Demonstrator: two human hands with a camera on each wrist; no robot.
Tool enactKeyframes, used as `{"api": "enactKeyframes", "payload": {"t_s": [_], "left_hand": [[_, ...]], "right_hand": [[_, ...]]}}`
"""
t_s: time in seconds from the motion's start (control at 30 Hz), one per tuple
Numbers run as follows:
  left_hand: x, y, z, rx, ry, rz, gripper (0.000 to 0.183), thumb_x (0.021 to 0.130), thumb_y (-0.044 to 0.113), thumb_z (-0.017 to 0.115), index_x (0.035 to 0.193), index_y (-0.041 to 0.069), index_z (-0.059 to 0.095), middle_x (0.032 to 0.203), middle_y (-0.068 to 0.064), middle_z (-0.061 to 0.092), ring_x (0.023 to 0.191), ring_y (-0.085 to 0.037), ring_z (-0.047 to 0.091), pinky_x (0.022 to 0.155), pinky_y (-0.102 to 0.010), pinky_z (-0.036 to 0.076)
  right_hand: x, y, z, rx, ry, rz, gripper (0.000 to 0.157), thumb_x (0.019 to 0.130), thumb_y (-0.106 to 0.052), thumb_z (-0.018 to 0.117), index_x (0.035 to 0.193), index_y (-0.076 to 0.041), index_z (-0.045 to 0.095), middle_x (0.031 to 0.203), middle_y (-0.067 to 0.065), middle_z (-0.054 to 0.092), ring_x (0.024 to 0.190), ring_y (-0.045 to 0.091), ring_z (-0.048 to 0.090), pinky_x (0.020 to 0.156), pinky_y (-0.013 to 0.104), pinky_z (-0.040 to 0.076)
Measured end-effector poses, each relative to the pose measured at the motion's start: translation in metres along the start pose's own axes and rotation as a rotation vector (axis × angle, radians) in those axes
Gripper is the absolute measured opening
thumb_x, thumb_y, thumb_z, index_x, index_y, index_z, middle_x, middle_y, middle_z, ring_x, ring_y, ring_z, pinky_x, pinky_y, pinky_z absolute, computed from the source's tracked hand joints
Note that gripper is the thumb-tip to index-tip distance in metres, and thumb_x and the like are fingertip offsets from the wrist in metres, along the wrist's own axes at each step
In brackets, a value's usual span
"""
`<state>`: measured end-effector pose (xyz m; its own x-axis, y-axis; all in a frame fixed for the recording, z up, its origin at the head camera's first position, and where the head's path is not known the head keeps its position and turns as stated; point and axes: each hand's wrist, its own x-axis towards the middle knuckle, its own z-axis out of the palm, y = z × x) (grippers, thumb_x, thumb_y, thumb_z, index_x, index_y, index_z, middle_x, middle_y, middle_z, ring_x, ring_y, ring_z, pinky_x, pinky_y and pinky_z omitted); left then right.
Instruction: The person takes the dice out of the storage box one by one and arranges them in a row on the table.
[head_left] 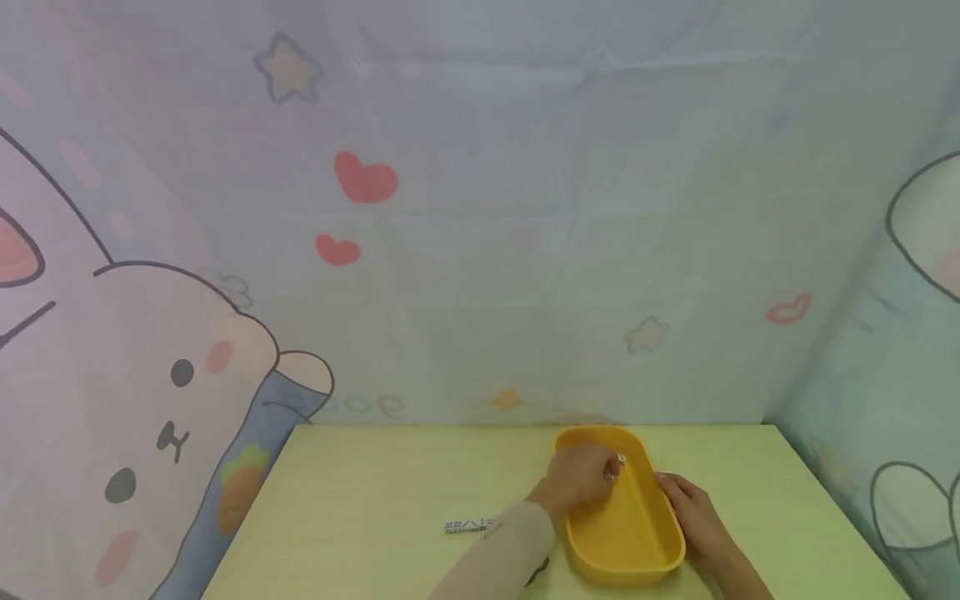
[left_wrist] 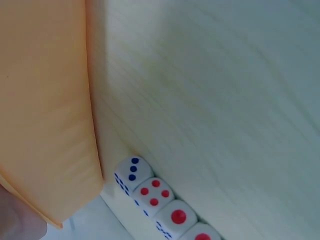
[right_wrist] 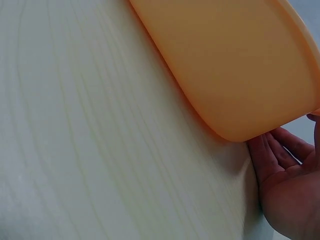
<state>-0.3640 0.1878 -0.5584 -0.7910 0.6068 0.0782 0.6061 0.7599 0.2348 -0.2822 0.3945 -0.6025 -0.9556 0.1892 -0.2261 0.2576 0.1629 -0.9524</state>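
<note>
In the head view my left hand (head_left: pixel 581 477) reaches into a yellow tray (head_left: pixel 626 546), its fingers curled and a small white die at the fingertips. Another white die (head_left: pixel 621 458) shows just beyond these fingers. My right hand (head_left: pixel 693 512) holds the tray's right side. In the right wrist view the fingers (right_wrist: pixel 265 155) reach beneath the tray's edge, with the thumb by the rim. Left of the tray, several white dice (head_left: pixel 467 526) stand in a row on the table. Close up, the row's dice (left_wrist: pixel 154 192) show blue and red dots.
The pale yellow-green table (head_left: pixel 360 492) ends at the back against a cloth (head_left: pixel 480 333) printed with hearts, stars and a rabbit. My left sleeve (head_left: pixel 498 554) passes close beside the dice row and hides part of that area.
</note>
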Motion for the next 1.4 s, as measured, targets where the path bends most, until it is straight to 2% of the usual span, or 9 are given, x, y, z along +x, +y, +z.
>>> {"api": "enactKeyframes", "payload": {"t_s": [0.13, 0.3, 0.47, 0.6, 0.97, 1.13, 1.27, 1.4], "left_hand": [[-0.001, -0.001, -0.006, -0.083, 0.029, -0.006, 0.016, 0.092, 0.024, 0.077, 0.104, 0.034, 0.077, 0.096, 0.026, 0.065, 0.085, 0.007, 0.056, 0.074, -0.016, 0.047], [-0.007, -0.006, -0.004, -0.156, 0.062, 0.0, 0.015, 0.091, 0.02, 0.08, 0.104, 0.028, 0.076, 0.091, 0.022, 0.062, 0.081, 0.005, 0.053, 0.073, -0.015, 0.046], [-0.01, -0.006, -0.002, -0.161, 0.093, 0.015, 0.012, 0.093, 0.017, 0.08, 0.101, 0.025, 0.075, 0.09, 0.019, 0.062, 0.079, 0.003, 0.054, 0.073, -0.015, 0.047], [-0.013, -0.004, 0.004, -0.166, 0.077, 0.026, 0.012, 0.094, 0.018, 0.08, 0.1, 0.026, 0.075, 0.09, 0.021, 0.062, 0.08, 0.004, 0.054, 0.075, -0.013, 0.047], [-0.018, 0.002, 0.002, -0.141, 0.073, -0.009, 0.011, 0.094, 0.022, 0.079, 0.099, 0.03, 0.074, 0.088, 0.021, 0.059, 0.079, 0.004, 0.052, 0.072, -0.015, 0.046], [-0.018, 0.002, -0.001, -0.146, 0.073, 0.021, 0.012, 0.093, 0.02, 0.08, 0.102, 0.028, 0.076, 0.091, 0.021, 0.062, 0.081, 0.004, 0.053, 0.073, -0.014, 0.046], [-0.018, 0.0, -0.003, -0.207, 0.07, 0.054, 0.012, 0.093, 0.016, 0.079, 0.102, 0.024, 0.076, 0.092, 0.018, 0.065, 0.081, 0.004, 0.054, 0.074, -0.012, 0.047], [-0.021, -0.005, -0.015, -0.289, 0.112, 0.139, 0.01, 0.096, 0.012, 0.076, 0.105, 0.017, 0.075, 0.096, 0.011, 0.068, 0.084, 0.002, 0.057, 0.077, -0.011, 0.048]], "right_hand": [[0.0, 0.0, 0.001, -0.002, -0.003, 0.006, 0.07, 0.111, -0.053, 0.049, 0.152, 0.003, 0.05, 0.139, 0.018, 0.063, 0.102, 0.017, 0.068, 0.082, 0.034, 0.061], [-0.003, 0.004, 0.005, 0.021, -0.012, 0.014, 0.07, 0.111, -0.054, 0.048, 0.152, 0.003, 0.05, 0.136, 0.016, 0.064, 0.103, 0.019, 0.068, 0.081, 0.036, 0.061], [-0.007, 0.006, 0.005, 0.03, -0.01, 0.006, 0.07, 0.111, -0.054, 0.048, 0.152, 0.003, 0.05, 0.137, 0.017, 0.064, 0.103, 0.02, 0.069, 0.081, 0.036, 0.061], [-0.014, 0.012, 0.006, 0.009, 0.003, 0.029, 0.069, 0.112, -0.05, 0.046, 0.152, 0.005, 0.048, 0.14, 0.02, 0.062, 0.102, 0.017, 0.068, 0.081, 0.036, 0.061], [-0.025, 0.008, 0.009, 0.021, 0.034, 0.018, 0.069, 0.112, -0.049, 0.049, 0.151, 0.007, 0.048, 0.139, 0.021, 0.063, 0.1, 0.015, 0.068, 0.081, 0.034, 0.062], [-0.026, 0.008, 0.008, 0.028, 0.04, 0.012, 0.069, 0.112, -0.05, 0.048, 0.151, 0.007, 0.049, 0.139, 0.02, 0.062, 0.101, 0.016, 0.068, 0.081, 0.034, 0.061], [-0.027, 0.01, 0.009, 0.024, 0.042, 0.025, 0.072, 0.111, -0.053, 0.049, 0.152, 0.006, 0.048, 0.138, 0.019, 0.063, 0.101, 0.015, 0.068, 0.081, 0.034, 0.061], [-0.027, 0.01, 0.009, 0.059, 0.032, 0.013, 0.072, 0.11, -0.054, 0.05, 0.152, 0.004, 0.05, 0.138, 0.018, 0.063, 0.103, 0.018, 0.068, 0.082, 0.036, 0.062]]}}
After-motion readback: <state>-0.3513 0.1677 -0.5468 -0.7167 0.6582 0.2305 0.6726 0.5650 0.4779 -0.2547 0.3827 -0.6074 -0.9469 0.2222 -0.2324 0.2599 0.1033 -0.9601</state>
